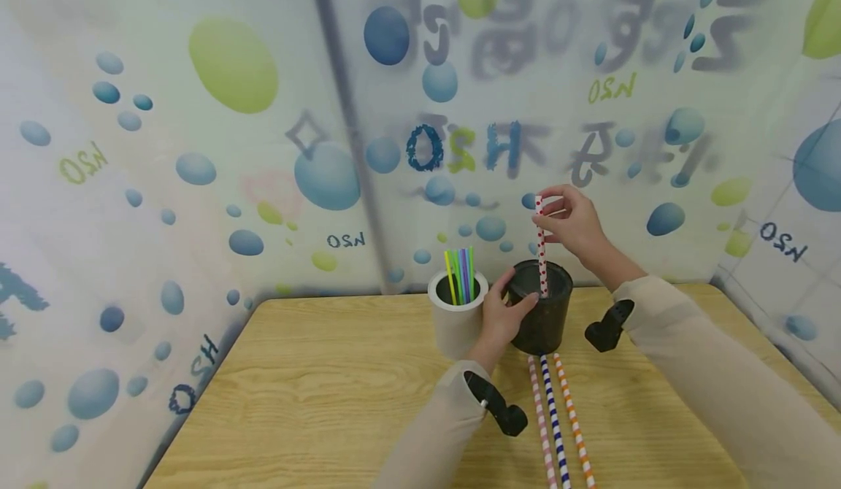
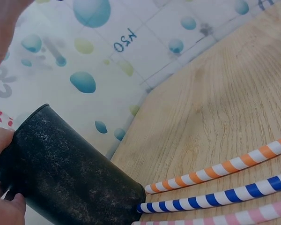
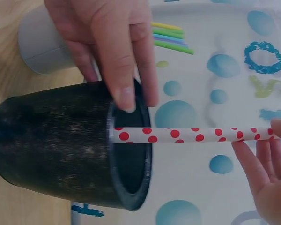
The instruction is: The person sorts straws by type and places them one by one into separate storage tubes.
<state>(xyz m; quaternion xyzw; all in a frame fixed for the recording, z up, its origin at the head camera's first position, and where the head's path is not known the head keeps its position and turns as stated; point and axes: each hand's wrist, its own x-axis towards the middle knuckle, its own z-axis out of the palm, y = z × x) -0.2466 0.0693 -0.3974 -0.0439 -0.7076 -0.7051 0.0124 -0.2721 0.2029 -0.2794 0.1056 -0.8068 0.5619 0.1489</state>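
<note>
Left hand grips black pot near its rim, right hand pinches red-dotted straw upright in it; likely placing step, next needing gentle lowering, release.

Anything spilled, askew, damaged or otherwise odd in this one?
Nothing looks spilled or knocked over: the black pot stands upright, and the striped straws lie side by side on the table. The oddity is the wall lettering, which reads mirror-reversed. The pot's outside shows pale, patchy marks, perhaps wear.

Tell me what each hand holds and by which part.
Right hand: red-dotted straw, near its upper end. Left hand: black cup, near its rim.
</note>
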